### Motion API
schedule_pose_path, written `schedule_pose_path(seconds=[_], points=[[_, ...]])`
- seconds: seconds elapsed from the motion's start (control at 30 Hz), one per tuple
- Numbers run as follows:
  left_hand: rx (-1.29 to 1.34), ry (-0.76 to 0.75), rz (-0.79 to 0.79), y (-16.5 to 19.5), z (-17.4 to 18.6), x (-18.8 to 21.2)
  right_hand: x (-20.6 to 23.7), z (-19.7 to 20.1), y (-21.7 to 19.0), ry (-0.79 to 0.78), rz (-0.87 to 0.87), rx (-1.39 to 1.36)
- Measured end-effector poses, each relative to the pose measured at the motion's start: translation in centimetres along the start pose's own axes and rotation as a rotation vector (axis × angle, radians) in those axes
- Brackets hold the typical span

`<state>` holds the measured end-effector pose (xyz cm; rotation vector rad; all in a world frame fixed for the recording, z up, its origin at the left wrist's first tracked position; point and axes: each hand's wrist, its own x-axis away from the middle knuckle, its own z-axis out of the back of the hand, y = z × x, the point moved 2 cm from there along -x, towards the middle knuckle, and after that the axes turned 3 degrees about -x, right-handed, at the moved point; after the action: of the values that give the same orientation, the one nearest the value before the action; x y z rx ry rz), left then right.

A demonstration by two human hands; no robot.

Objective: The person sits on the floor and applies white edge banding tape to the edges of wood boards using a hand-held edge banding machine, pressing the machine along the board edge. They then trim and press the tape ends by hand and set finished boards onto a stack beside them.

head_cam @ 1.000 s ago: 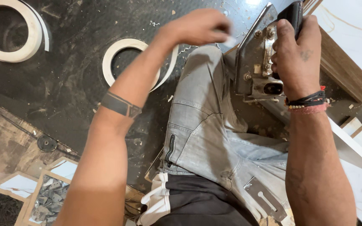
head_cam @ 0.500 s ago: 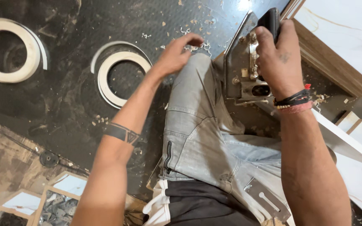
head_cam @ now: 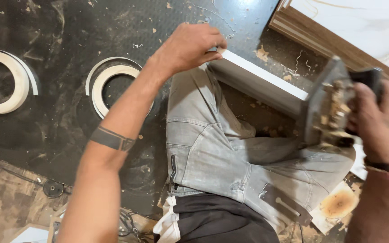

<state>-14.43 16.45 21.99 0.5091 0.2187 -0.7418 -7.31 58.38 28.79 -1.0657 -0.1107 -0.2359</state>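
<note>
Left hand point(head_cam: 187, 47) fingers pinch the white board's point(head_cam: 257, 81) upper-left end; its long axis runs down-right to the trimmer point(head_cam: 332, 110), gripped by the right hand point(head_cam: 377, 119).

Board point(head_cam: 260, 85): long, narrow panel with a white edge facing up and a grey-brown side face. Pose: on edge, running diagonally from 12 o'clock toward 3 o'clock. Position: resting across the knee of the grey trousers, above a dusty black floor. Contact: near end held at 12 o'clock; far end meets the tool.

Trimmer point(head_cam: 334, 110): small hand-held power tool, dark body, flat grey metal base plate, brass-coloured fittings. Pose: tilted, base plate against the board's far end. Position: 3 o'clock. State: image blurred; fine detail cannot be told.
</note>
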Motion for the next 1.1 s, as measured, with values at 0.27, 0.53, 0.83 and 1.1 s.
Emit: schedule_pose_path(seconds=[0.27,0.53,0.83,1.1], points=[[-0.292,-0.179,-0.284,1.0,1.7,-2.9,0.1,6.6,8.0,0.112,-0.242,-0.014],[0.046,-0.174,-0.063,0.4,0.9,-1.8,0.7,5.1,4.7,0.037,-0.060,-0.077],[0.864,-0.124,0.487,-2.3,-3.5,2.1,-3.3,-9.1,-2.8,-0.138,0.357,0.197],[1.355,0.112,0.531,-3.4,-8.9,5.9,-6.8,-23.3,-10.2,-0.113,0.650,0.253]])
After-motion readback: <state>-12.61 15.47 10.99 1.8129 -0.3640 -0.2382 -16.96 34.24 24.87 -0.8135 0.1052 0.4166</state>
